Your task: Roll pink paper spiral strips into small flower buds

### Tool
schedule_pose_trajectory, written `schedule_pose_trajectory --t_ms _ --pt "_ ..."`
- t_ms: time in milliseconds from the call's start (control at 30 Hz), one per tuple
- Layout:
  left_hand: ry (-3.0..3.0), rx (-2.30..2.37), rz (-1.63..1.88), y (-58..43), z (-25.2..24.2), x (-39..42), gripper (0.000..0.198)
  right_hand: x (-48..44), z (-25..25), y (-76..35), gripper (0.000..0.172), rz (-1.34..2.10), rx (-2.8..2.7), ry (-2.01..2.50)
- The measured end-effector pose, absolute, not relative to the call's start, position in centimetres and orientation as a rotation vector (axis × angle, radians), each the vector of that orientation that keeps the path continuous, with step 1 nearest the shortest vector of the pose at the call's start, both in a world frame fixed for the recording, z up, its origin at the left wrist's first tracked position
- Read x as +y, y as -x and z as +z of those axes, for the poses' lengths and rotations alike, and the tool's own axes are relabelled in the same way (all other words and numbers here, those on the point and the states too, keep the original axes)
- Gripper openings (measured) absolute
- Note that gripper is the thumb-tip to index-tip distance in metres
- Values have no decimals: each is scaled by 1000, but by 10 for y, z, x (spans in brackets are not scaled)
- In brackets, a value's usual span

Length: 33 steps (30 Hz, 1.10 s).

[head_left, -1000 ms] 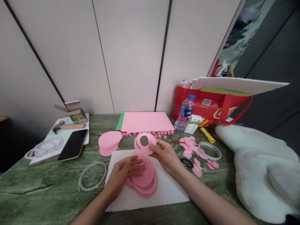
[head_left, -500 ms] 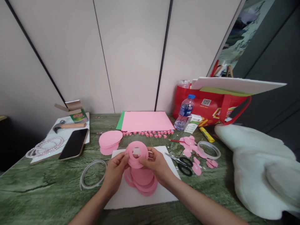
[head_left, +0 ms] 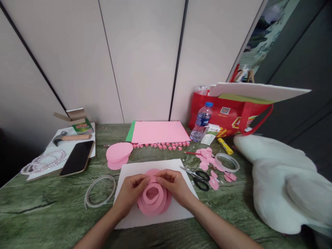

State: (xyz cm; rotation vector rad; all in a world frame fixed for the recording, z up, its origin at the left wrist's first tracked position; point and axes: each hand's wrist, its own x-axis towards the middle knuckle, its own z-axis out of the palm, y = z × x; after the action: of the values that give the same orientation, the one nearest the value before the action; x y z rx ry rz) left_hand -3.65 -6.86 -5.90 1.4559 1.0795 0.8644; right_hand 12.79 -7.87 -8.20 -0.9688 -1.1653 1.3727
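Note:
Between the fingertips of my left hand (head_left: 132,190) and my right hand (head_left: 173,185) is the upper edge of a pink paper spiral (head_left: 157,204). Both hands are closed in a pinch, thumbs close together. The spiral's coils hang below the fingers, over pink paper on a white sheet (head_left: 127,218); how much of that paper belongs to it I cannot tell. Just right of my right hand lie black-handled scissors (head_left: 201,180). A pink paper circle stack (head_left: 119,154) is beyond my left hand.
Left are a tape roll (head_left: 100,192), a phone (head_left: 77,157), a hammer (head_left: 75,137) and bead strings (head_left: 44,162). Pink sheets (head_left: 160,131) and small rose pieces (head_left: 166,146) lie behind. To the right are paper scraps (head_left: 206,155), a tape roll (head_left: 237,166), a bottle (head_left: 202,121) and a plush toy (head_left: 280,190).
Both hands have lowered and drawn closer together at the paper's upper edge. The ring-shaped coil, earlier held up facing me, now hangs lower as a spiral. The view has shifted slightly.

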Motion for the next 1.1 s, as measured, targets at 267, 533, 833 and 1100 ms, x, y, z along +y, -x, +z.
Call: schedule_pose_trajectory --t_ms 267,533,833,1100 --pt "-1541 1167 875 34 -57 -68 22 -81 -87 -129 22 1292 -1180 1044" --pt "-1494 1172 963 39 -58 -61 23 -58 -78 -126 28 1445 -1186 917" --pt "-1488 1171 1038 34 -65 -60 20 -42 -95 -130 21 1816 -914 674" --pt "-1630 1094 993 13 -47 -37 17 -33 -98 -139 22 1802 -685 621"
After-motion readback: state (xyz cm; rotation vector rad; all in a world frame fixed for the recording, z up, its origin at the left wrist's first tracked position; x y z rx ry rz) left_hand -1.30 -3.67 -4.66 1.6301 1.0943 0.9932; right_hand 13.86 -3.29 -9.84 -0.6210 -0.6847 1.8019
